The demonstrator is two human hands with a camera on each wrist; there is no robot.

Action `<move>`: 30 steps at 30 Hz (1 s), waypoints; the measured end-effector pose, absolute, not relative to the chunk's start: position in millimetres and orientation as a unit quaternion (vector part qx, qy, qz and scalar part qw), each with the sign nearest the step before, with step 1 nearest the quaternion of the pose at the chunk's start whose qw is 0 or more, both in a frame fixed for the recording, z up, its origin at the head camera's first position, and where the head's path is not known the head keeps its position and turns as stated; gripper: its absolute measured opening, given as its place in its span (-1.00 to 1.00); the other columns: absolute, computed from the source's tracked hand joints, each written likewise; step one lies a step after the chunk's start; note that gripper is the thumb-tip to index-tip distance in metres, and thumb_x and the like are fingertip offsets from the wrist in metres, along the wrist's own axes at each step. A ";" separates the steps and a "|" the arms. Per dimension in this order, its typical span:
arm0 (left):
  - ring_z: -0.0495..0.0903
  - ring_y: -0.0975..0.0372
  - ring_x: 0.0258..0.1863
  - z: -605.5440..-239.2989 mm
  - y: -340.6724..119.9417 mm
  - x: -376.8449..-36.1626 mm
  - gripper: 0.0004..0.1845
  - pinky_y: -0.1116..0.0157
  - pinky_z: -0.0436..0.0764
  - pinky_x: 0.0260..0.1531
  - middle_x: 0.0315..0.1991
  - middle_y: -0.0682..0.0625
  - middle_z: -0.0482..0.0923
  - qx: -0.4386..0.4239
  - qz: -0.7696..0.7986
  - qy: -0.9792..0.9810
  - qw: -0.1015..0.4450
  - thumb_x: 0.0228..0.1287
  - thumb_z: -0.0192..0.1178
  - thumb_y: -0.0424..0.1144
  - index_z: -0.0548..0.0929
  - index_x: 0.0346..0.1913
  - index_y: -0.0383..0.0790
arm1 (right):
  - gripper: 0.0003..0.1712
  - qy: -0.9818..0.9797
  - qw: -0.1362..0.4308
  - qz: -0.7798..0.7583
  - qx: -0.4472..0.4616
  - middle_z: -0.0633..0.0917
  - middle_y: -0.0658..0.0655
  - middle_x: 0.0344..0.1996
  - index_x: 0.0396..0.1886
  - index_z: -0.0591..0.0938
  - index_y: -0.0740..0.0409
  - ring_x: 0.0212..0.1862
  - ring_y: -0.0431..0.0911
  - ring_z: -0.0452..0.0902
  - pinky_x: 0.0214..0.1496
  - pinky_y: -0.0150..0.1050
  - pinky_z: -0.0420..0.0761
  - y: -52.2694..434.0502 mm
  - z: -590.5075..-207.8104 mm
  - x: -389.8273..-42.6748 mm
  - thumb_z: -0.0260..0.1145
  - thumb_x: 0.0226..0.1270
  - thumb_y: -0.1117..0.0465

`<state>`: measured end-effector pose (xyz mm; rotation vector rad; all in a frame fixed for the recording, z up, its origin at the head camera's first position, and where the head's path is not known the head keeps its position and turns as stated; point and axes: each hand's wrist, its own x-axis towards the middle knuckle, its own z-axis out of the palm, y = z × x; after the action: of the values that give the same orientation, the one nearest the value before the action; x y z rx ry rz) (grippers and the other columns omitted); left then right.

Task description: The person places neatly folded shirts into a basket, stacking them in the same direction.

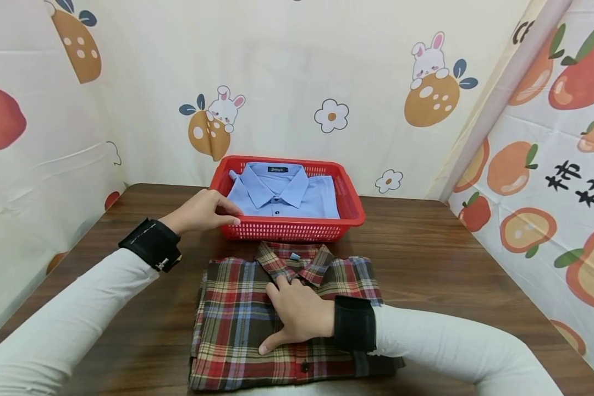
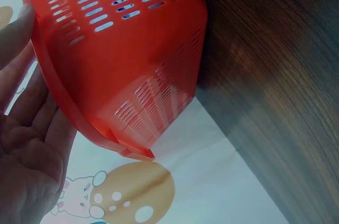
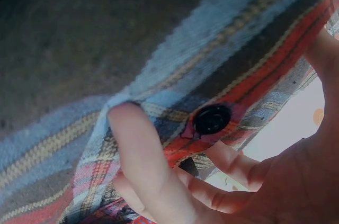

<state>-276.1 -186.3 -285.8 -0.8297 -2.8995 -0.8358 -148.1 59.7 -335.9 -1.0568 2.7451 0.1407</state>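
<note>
My left hand (image 1: 204, 212) pinches the near left corner of a red plastic basket (image 1: 287, 228), fingers over the rim and thumb outside it. The left wrist view shows the thumb on the outer side of the basket's rim (image 2: 55, 89). Inside the basket lies a folded light blue shirt (image 1: 312, 203), collar up. In front of it, a folded plaid shirt (image 1: 237, 324) in red, brown, blue and cream lies on the table. My right hand (image 1: 299, 311) rests on its middle below the collar, fingers and thumb spread. The right wrist view shows fingertips against the cloth near a black button (image 3: 212, 118).
The dark wood table (image 1: 425, 258) extends to both sides of the shirt and basket. Behind it hangs a pale curtain (image 1: 287, 71) printed with rabbits and flowers, and a fruit-printed one (image 1: 549, 137) borders the right side.
</note>
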 end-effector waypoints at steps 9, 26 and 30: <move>0.59 0.03 -0.14 -293.2 -179.4 -268.5 -0.68 0.01 0.66 -0.01 -0.12 -0.19 0.72 -0.259 -0.262 -0.929 0.028 0.22 0.29 -0.25 0.69 0.02 -0.29 | 0.11 0.928 0.117 0.056 -0.348 0.51 0.18 0.04 0.27 0.35 0.09 -0.11 0.03 0.53 -0.17 -0.24 0.63 54.9 -332.7 -149.0 0.27 -0.13 -0.57; 0.58 0.16 -0.27 -337.3 -174.1 -234.5 -0.65 0.17 0.67 -0.16 -0.19 -0.14 0.67 -0.304 -0.228 -0.924 -0.028 0.26 0.25 -0.11 0.63 -0.07 -0.36 | -0.49 0.920 0.008 -0.192 -0.341 0.66 0.12 -0.14 -0.05 0.59 0.18 -0.06 -0.04 0.57 0.04 -0.12 0.59 178.5 -339.3 -192.5 0.39 0.18 -0.10; 0.59 0.16 -0.23 -345.0 -173.6 -245.8 -0.60 0.16 0.64 -0.13 -0.17 -0.13 0.67 -0.300 -0.239 -0.921 -0.064 0.29 0.22 -0.05 0.62 -0.06 -0.36 | -0.54 0.927 -0.003 -0.194 -0.321 0.66 0.14 -0.16 -0.06 0.60 0.21 -0.14 -0.04 0.56 -0.02 -0.12 0.58 190.0 -342.1 -212.9 0.40 0.18 -0.01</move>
<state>-245.8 -173.6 -345.0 -0.9829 -3.0180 -0.7835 -212.9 190.0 -342.1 -1.0095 2.9189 -0.6096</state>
